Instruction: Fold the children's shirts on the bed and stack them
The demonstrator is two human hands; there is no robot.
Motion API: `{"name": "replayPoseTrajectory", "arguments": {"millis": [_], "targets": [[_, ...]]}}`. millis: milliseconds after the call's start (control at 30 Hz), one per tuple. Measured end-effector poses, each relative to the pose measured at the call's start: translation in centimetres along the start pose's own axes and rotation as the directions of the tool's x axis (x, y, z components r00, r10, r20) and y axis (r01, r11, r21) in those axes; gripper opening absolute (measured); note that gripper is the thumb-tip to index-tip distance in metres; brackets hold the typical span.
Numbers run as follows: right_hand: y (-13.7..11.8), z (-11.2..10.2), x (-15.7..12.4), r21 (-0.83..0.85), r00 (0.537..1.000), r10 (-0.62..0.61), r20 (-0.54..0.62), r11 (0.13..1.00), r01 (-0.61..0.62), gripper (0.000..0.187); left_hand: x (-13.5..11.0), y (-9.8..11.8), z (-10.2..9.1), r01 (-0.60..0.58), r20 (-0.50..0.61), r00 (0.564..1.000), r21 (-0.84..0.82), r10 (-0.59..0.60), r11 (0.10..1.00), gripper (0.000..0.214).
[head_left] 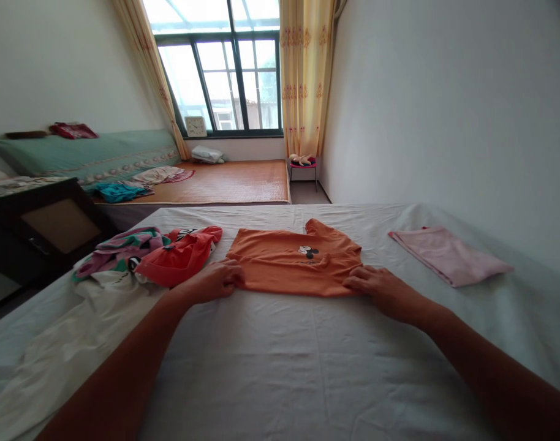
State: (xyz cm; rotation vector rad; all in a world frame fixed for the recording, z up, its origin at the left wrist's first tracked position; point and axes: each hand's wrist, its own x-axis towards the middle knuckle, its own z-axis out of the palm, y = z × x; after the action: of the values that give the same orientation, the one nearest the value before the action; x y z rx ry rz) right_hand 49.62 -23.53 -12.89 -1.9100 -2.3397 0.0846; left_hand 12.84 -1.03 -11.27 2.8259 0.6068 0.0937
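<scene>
An orange T-shirt with a cartoon mouse print lies sideways on the white sheet, its hem to the left and its neck and one sleeve to the right. The near side looks folded over, and only the far sleeve shows. My left hand pinches the shirt's near hem corner, fingers closed. Over at the near shoulder, my right hand has its fingers closed on the orange fabric. Both hands rest low against the sheet.
Left of the shirt are a red garment, a purple and green garment and a white garment. A folded pink garment lies at right. Beyond stand a mat-covered bed, a dark cabinet and a small stool.
</scene>
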Motion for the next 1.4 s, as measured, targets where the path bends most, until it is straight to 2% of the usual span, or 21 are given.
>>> {"name": "replayPoseTrajectory", "arguments": {"millis": [67,133,267,333,367,433,500,533,600,700,800,900,1000,1100,1200,1300,1400], "targets": [[0.3,-0.4,0.0,0.000,0.999,0.032,-0.031,0.999,-0.032,0.042,0.2,0.7,0.0,0.025,-0.038,0.999,-0.010,-0.026,1.000,0.023],[0.8,-1.0,-0.2,0.037,0.998,0.057,-0.033,0.998,-0.055,0.036,0.0,1.3,-0.6,0.024,-0.010,1.000,-0.069,-0.024,0.997,0.022],[1.5,-3.0,-1.6,0.236,0.991,-0.011,0.131,0.972,-0.020,0.025,-1.1,2.7,-2.4,0.006,0.192,0.980,-0.241,0.041,0.971,0.019],[1.4,-3.7,-2.0,0.349,0.985,-0.043,0.169,0.937,-0.019,0.025,-1.2,3.5,-2.6,0.001,0.263,0.961,-0.291,0.079,0.957,0.019],[1.2,-3.7,-1.9,0.392,0.990,-0.022,0.141,0.919,-0.036,0.031,-0.9,3.9,-2.4,0.000,0.245,0.966,-0.305,0.079,0.952,0.021],[0.5,-3.2,-1.3,0.435,0.997,0.064,0.038,0.897,-0.074,0.043,0.0,4.6,-1.0,-0.015,0.107,0.993,-0.308,0.051,0.951,0.030],[0.1,-1.8,-0.4,0.400,0.996,0.088,-0.034,0.914,-0.067,0.050,1.1,5.0,1.0,-0.041,-0.045,0.999,-0.248,0.031,0.968,0.039],[0.0,-0.8,0.0,0.354,0.997,0.067,-0.036,0.934,-0.049,0.051,1.7,5.1,2.2,-0.046,-0.077,0.997,-0.195,0.032,0.980,0.043],[0.7,1.2,0.7,0.240,1.000,0.026,0.002,0.971,-0.026,0.056,2.4,4.9,4.3,-0.033,-0.067,0.997,-0.075,0.028,0.997,0.052],[2.9,3.4,0.7,0.098,0.994,0.110,0.007,0.989,-0.110,0.060,2.6,4.1,5.9,0.035,-0.039,0.999,0.048,-0.033,0.998,0.057],[5.0,3.7,0.6,0.029,0.978,0.198,-0.060,0.980,-0.196,0.055,2.5,3.3,5.8,0.117,-0.056,0.992,0.096,-0.111,0.989,0.057],[5.8,2.5,1.5,0.019,0.973,0.208,-0.102,0.978,-0.207,0.046,2.8,3.1,4.8,0.135,-0.085,0.988,0.104,-0.126,0.985,0.053],[6.2,0.9,4.0,0.052,0.970,0.229,-0.076,0.973,-0.226,0.036,4.2,3.4,3.7,0.091,-0.100,0.992,0.112,-0.080,0.989,0.043],[7.4,0.0,7.5,0.061,0.928,0.366,-0.069,0.930,-0.363,0.030,6.7,3.5,3.4,0.102,-0.092,0.992,0.148,-0.089,0.984,0.040],[9.0,0.5,10.4,0.052,0.864,0.491,-0.110,0.871,-0.488,0.033,9.2,2.7,4.0,0.137,-0.081,0.989,0.149,-0.126,0.979,0.045],[10.3,1.8,12.0,0.072,0.843,0.521,-0.134,0.854,-0.516,0.037,10.6,1.2,5.1,0.174,-0.072,0.984,0.124,-0.166,0.977,0.055],[11.1,2.6,12.4,0.109,0.836,0.533,-0.133,0.846,-0.522,0.031,10.9,-0.2,6.5,0.248,-0.115,0.965,0.111,-0.236,0.962,0.058]]}}
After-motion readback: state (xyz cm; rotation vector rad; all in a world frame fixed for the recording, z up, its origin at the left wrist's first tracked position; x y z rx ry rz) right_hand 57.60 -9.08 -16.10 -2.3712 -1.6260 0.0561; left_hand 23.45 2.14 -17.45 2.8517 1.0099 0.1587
